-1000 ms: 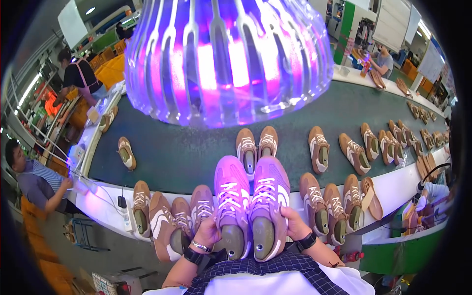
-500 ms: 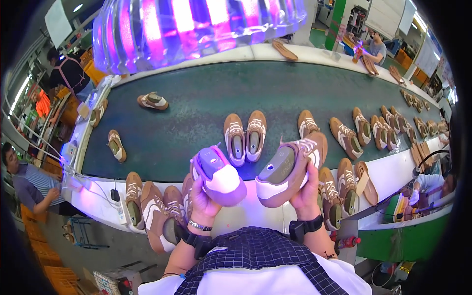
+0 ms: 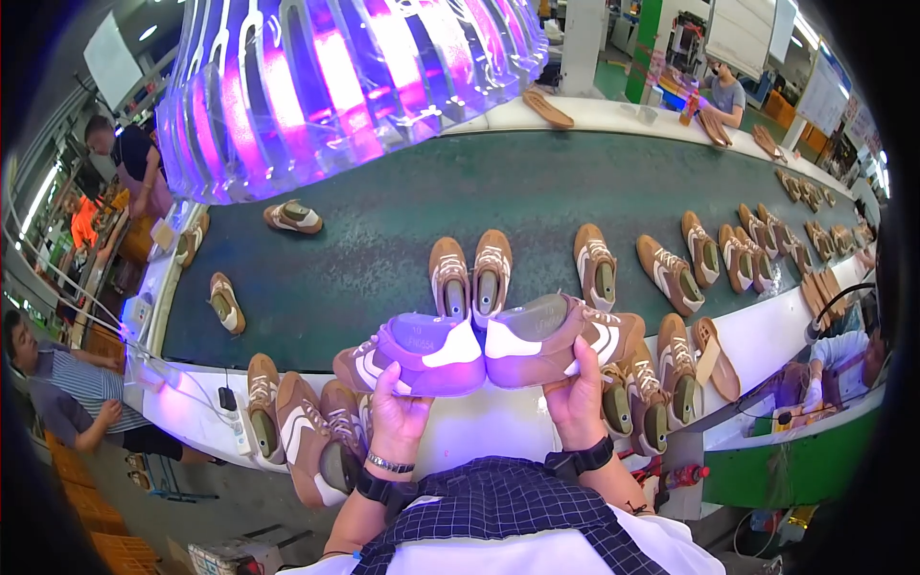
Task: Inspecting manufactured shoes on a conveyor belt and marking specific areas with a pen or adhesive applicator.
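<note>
My left hand is closed round a brown sneaker with white side stripes and a white heel patch. A matching sneaker is gripped in my right hand. Both are held up sideways, heels together at the middle and toes pointing outward, each with a last in its opening. Purple light falls on them from the glowing ribbed lamp overhead. Just beyond, a pair of like sneakers stands on the green conveyor belt, partly covered by the held pair.
More sneakers stand along the belt's right side. Several sit on the white ledge near me, left and right, with a loose sole. A power strip with cables lies at left. Other people work around the line.
Both sneakers have turned from heels facing me to side-on and come together heel to heel. The lamp appears lower and further left in view.
</note>
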A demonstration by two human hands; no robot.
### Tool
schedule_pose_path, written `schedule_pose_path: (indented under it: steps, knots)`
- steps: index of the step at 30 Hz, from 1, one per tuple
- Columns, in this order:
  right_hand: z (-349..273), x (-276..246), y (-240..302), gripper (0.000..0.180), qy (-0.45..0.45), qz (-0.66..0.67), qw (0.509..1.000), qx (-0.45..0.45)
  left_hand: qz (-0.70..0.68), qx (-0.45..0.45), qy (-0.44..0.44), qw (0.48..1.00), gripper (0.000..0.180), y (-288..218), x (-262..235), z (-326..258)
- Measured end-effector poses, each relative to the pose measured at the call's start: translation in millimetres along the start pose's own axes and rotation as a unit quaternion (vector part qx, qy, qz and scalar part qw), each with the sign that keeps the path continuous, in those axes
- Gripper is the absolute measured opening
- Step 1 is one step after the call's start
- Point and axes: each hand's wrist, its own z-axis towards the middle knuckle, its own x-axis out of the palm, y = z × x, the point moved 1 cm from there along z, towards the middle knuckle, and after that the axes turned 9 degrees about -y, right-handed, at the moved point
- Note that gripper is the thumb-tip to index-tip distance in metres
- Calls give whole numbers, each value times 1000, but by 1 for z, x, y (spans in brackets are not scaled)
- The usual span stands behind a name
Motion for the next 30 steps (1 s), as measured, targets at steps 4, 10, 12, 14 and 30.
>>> schedule_pose_path:
  steps: [4, 10, 12, 14, 30]
  knots:
    - [2, -4, -3, 47, -7, -1, 1000, -6, 18, 15, -3, 1000, 52, -1, 1, -2]
    - [2, -8, -5, 46, -15, 1, 1000, 1, 21, 8, -6, 1000, 52, 0, 1, -2]
    - [1, -9, -5, 44, -17, 0, 1000, 6, 24, 6, -8, 1000, 52, 1, 0, -2]
    - [0, -9, -5, 44, -22, 0, 1000, 0, 25, 4, -9, 1000, 52, 1, -1, 0]
    - [5, -21, -13, 43, -25, -39, 998, -38, 92, 45, -40, 994, 46, -4, -10, 7]
